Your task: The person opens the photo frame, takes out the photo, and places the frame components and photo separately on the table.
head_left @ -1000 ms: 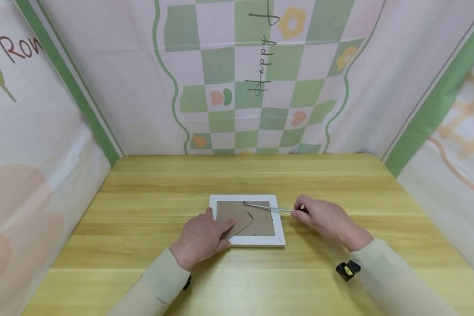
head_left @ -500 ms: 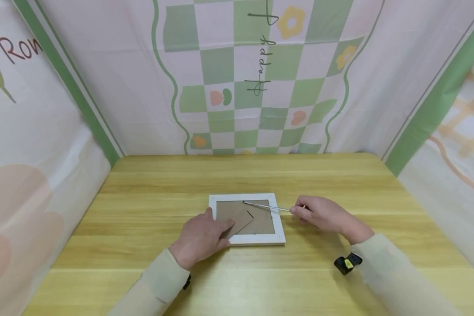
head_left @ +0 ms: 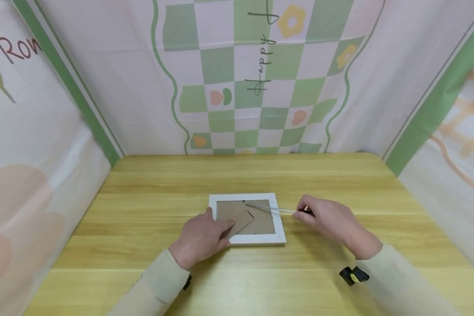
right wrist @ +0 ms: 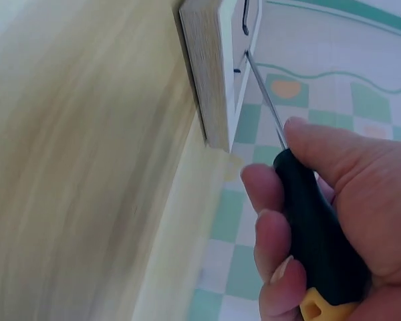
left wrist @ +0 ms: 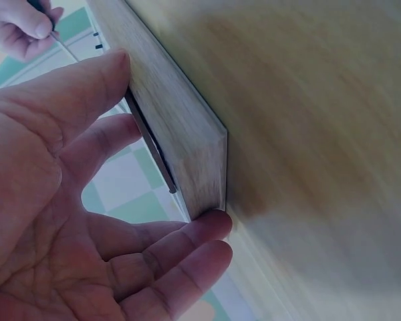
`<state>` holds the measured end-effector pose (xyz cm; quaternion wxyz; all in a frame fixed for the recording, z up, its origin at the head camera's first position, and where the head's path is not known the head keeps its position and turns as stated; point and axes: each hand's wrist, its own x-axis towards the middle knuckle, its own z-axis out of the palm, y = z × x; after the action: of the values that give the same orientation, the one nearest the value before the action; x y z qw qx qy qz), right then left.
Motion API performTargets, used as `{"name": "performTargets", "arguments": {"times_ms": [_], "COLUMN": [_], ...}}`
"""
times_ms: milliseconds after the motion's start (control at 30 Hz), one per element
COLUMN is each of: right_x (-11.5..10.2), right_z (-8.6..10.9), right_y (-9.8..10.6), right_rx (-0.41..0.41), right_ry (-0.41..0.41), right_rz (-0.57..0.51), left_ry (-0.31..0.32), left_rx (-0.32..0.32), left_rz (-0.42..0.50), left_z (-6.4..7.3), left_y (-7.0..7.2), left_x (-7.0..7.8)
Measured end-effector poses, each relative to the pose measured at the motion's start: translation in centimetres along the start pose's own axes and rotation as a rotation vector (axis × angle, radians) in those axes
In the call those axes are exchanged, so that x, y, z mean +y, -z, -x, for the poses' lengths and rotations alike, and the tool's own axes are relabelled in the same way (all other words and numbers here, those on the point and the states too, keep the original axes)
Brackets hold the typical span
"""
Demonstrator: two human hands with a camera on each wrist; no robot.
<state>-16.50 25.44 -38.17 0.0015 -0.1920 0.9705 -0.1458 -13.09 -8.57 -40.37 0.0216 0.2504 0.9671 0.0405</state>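
Observation:
A white picture frame (head_left: pixel 258 239) lies back side up on the table, its brown backing board (head_left: pixel 262 226) and a folding stand (head_left: pixel 237 224) facing up. At the near left corner, my left hand (head_left: pixel 201 237) holds the frame, with thumb on the near edge and fingers on the left edge and the backing. My right hand (head_left: pixel 332 221) grips a screwdriver by its dark handle (right wrist: pixel 317 234), which ends in yellow. The thin metal shaft (right wrist: pixel 267 97) reaches across the frame's right border. Its tip is by a small black tab (head_left: pixel 243 201) on the far inner edge.
Under everything is a wood-grain table (head_left: pixel 162 180). A printed curtain (head_left: pixel 245 118) with green checks stands behind its far edge, and similar cloth hangs at both sides. Dark straps (head_left: pixel 354 275) show at the wrists.
My right hand has shifted slightly right and the screwdriver tip has drawn a little away from the black tab. The frame rose slightly in view earlier; my left hand stays put.

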Motion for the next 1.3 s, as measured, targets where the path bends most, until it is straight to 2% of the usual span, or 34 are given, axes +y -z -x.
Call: {"name": "performTargets", "arguments": {"times_ms": [267,700,867,1133,1300], "right_x": [-0.8,-0.7,-0.4,1.2,2.4], "right_z": [0.4,0.3,0.1,-1.6,-3.4], "right_y": [-0.9,-1.6,-1.9,-0.8,0.2], "right_rx": [0.083,0.044,0.041,-0.062,-0.201], "right_ry": [0.031,0.051,0.039,0.041,0.053], "right_rz": [0.054,0.008,0.009,-0.052,-0.169], "left_ry": [0.005,-0.024,-0.021,-0.017,-0.022], "left_rx": [-0.013,0.009,0.006,-0.009,0.008], "left_rz": [-0.002,-0.046,-0.036,-0.023,-0.026], "left_z": [0.0,-0.1,-0.1,-0.1,0.0], "left_y": [0.1,0.0,0.0,0.0,-0.1], "left_x": [0.0,0.0,0.0,-0.1,-0.1]}}
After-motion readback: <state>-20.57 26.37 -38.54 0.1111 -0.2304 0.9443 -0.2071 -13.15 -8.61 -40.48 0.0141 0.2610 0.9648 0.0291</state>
